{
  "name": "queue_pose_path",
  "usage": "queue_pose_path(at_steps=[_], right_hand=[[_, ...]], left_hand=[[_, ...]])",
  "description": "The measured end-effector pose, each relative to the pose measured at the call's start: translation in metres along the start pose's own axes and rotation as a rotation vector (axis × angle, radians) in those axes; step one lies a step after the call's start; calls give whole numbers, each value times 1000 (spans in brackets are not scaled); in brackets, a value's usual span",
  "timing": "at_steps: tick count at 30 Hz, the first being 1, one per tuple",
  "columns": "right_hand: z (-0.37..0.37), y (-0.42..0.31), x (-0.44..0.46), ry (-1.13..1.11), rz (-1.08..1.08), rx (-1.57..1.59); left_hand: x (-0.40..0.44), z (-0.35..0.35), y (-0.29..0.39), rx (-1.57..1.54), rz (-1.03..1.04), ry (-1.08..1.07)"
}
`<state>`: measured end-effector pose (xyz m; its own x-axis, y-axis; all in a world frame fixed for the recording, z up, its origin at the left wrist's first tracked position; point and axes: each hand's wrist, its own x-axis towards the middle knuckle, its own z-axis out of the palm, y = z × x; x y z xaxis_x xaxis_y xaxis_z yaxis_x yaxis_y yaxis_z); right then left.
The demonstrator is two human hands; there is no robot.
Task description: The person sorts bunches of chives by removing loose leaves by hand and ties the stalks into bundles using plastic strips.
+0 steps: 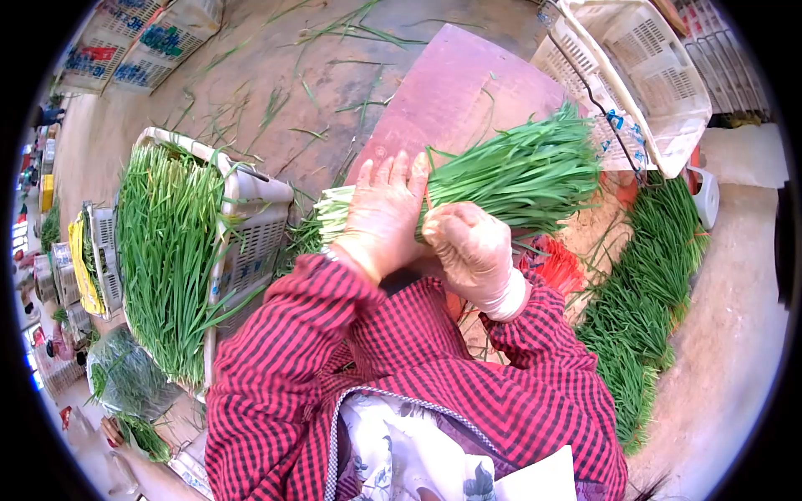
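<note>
The leaf bundle [518, 171] is showing green, grading to white at the stalk ends [336, 210]; its band [428, 194] is showing red; the jacket [276, 359] is displaying red-and-black check.

Leafy green bundle [518, 171] lies flat, apparently banded red.

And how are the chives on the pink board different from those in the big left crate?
The chive bunch lies crosswise in the picture; the crate chives run mostly up and down. The chive bunch is smaller; the crate chives make a bigger heap. The left hand rests on the chive bunch; no hand touches the crate chives. Both are long, thin and green.
</note>
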<state>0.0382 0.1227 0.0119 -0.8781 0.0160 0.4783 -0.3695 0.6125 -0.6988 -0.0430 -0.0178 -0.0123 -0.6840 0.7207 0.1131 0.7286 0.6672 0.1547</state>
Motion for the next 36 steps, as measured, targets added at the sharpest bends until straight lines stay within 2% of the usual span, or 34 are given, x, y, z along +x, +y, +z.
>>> queue_pose_path(at_steps=[1, 2, 3, 4, 5, 7, 8, 10, 11, 12, 13, 14, 15, 17, 18, 20, 21, 23, 24, 25, 27, 28, 30, 31, 35, 36], right_hand=[[2, -1, 3, -63, -17, -11], [7, 1, 11, -84, -16, -164], [14, 8, 23, -107, -15, -316], [34, 40, 29, 30, 57, -84], [53, 75, 40, 173, 123, 147], [51, 94, 75, 144, 590, 390], [47, 90, 73, 133, 590, 393], [29, 49, 80, 246, 243, 498], [15, 22, 68, 304, 372, 569], [3, 18, 39, 220, 484, 666], [-7, 33, 8, -124, 414, 1049], [-2, 17, -17, -144, 630, 1004], [4, 18, -39, -271, 956, 925], [23, 21, -57, -110, 923, 911], [22, 18, -49, -139, 904, 911], [11, 2, -27, -178, 738, 948], [9, -2, -20, -188, 700, 945], [9, -7, -11, -196, 665, 913], [12, -7, -8, -196, 667, 894], [16, -7, -8, -196, 668, 875], [25, -7, -5, -207, 676, 844], [28, -8, -4, -213, 676, 831], [33, -10, -6, -217, 689, 801], [35, -11, -4, -213, 677, 801], [37, -24, 6, -166, 663, 801], [39, -27, 9, -155, 670, 802]], left_hand=[[2, 9, 3, 25, -23, -85], [3, 17, 3, 20, -22, -88], [4, 18, 5, -116, -111, -213], [2, 16, 7, -250, -205, -339], [5, 3, 12, -19, -130, -327], [14, -14, 11, -57, -242, -372], [12, -14, 8, -60, -253, -373], [13, -15, -10, -312, -275, -343], [15, -16, -21, -311, -295, -336], [18, -19, -32, -467, -345, -406], [20, -21, -42, -627, -391, -469], [17, -13, -54, -912, -434, -438], [16, -14, -57, -912, -445, -414], [11, -17, -53, -1510, -480, -224], [12, -26, -45, -1530, -373, -88], [17, -69, -20, -1521, -245, 110], [18, -85, -16, -1514, -258, 151], [17, -105, -12, -1257, -49, 252], [16, -98, -7, -1252, -67, 295], [16, -81, -3, -1312, 30, 406], [21, -38, -4, -1382, 172, 455], [19, -20, -9, -1546, 143, 302], [3, 2, -15, -1890, -84, -119], [1, 6, -20, -1895, -164, -173], [-3, 6, -27, -962, -203, 155], [-2, -3, -26, -806, -211, 128]])
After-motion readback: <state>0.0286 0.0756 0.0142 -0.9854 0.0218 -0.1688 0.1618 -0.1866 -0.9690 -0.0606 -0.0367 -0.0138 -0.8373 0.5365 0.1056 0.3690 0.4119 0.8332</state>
